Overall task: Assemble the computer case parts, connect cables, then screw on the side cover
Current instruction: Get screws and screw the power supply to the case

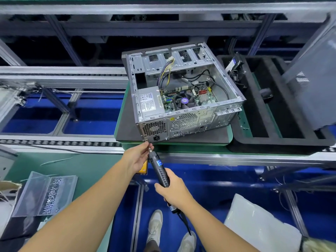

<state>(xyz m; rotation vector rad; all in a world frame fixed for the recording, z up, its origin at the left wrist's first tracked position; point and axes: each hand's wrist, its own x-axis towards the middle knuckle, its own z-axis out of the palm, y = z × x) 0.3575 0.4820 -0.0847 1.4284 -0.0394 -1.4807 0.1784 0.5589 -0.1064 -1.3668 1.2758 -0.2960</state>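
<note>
An open computer case [183, 122] lies on its side on a dark mat, its motherboard, power supply [150, 104] and cables exposed. My right hand [174, 190] grips the black electric screwdriver [160, 170], which points up at the case's near bottom-left rear corner. My left hand [138, 157] pinches the screwdriver's bit tip right at that corner. The grey side cover [312, 84] stands tilted at the far right, off the case.
A black foam tray [272, 142] with a drive and loose cables sits right of the case. A clear bin of screws [49, 193] rests on the green bench at lower left. Conveyor rails cross in front of and behind the case. A white bag lies at lower right.
</note>
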